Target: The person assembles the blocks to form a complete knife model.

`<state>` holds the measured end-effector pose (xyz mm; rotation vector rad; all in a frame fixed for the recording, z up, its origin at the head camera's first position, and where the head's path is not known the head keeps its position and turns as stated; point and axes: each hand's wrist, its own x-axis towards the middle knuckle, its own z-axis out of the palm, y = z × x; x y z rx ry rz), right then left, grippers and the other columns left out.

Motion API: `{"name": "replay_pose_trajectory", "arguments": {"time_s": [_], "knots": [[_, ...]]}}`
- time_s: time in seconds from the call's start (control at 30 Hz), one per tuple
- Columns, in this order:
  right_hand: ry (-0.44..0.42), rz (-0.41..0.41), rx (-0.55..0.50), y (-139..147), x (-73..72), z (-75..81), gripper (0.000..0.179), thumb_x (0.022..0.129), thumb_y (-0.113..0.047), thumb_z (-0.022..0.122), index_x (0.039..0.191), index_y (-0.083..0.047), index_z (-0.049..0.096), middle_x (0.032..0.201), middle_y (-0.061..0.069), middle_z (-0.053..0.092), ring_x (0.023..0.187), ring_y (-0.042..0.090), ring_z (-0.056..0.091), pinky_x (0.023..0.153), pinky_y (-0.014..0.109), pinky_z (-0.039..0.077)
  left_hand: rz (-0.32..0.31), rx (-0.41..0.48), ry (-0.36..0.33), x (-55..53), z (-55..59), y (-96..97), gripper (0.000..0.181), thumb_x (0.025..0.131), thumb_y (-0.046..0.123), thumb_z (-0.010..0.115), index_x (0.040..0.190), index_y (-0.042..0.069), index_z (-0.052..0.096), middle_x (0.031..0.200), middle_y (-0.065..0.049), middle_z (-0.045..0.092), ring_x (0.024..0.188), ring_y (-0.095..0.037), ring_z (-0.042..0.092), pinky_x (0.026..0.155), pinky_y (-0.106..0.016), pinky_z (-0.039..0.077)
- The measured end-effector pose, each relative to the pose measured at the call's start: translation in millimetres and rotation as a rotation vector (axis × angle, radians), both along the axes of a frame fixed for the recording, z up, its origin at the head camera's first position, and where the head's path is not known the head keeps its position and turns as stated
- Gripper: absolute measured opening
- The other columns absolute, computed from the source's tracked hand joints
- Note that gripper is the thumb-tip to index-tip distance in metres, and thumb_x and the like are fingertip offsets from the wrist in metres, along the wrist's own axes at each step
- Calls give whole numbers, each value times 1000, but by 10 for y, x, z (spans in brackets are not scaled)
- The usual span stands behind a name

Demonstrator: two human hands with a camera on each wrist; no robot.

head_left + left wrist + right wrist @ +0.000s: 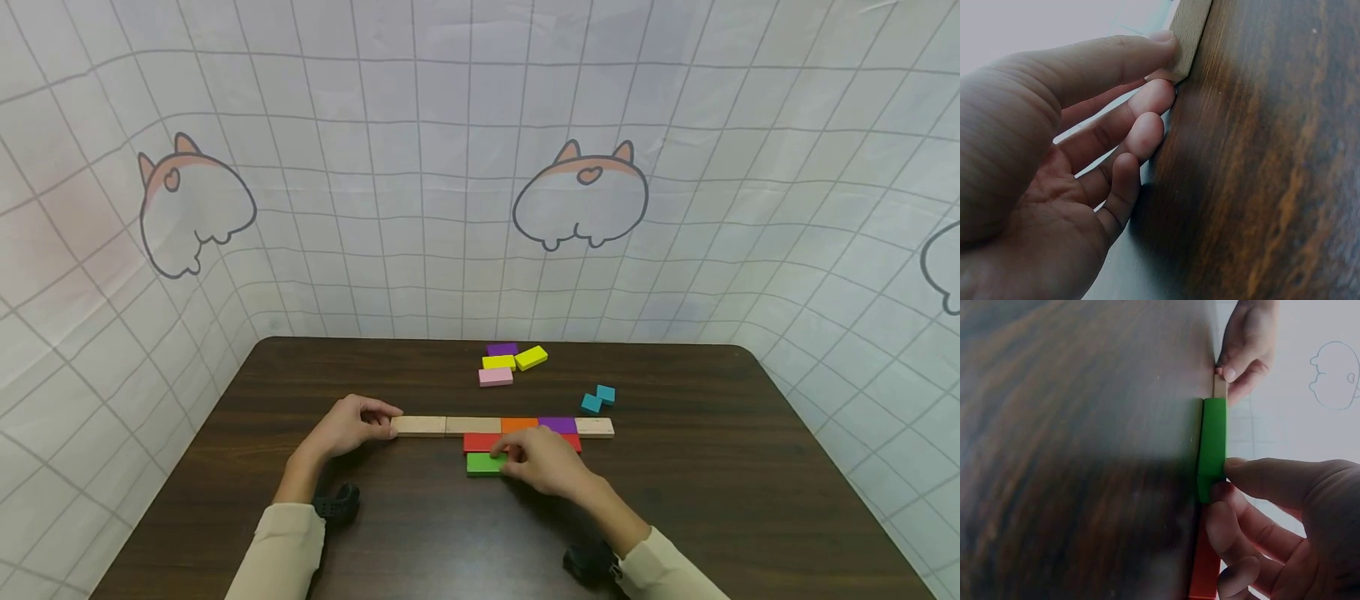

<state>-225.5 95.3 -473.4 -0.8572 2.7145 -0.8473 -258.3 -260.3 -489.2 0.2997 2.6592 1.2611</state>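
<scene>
On the table lies a straight row of flat blocks: a plain wooden block (420,427), another wooden block (472,427), an orange block (519,424), a purple block (557,425) and a short wooden end piece (595,428). My left hand (348,429) pinches the row's left end, thumb against the wooden block's edge in the left wrist view. Red blocks (481,442) form a second row in front, partly hidden behind my right hand (547,462). Nearest me is a green block (1213,437); my right thumb and fingertips pinch its right end.
Toward the back lie a purple block (502,349), two yellow blocks (532,358) and a pink block (496,377). Two small blue blocks (592,404) sit behind the row's right end. A white grid-patterned curtain (450,275) hangs around the dark table (420,542).
</scene>
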Motion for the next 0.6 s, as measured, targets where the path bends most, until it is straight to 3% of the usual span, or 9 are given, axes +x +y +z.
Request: {"name": "replay_pose_trajectory", "arguments": {"time_s": [0.6], "knots": [[1,7,0,-58,-38,-7,18,90,-13,77,108,-17,78,75,-10,61,66,6,52,60,24,44,-9,6,5,-4,-12,-7,25,91,18,78,116,12,78,89,-3,70,76,-17,57,68,-32,47]]}}
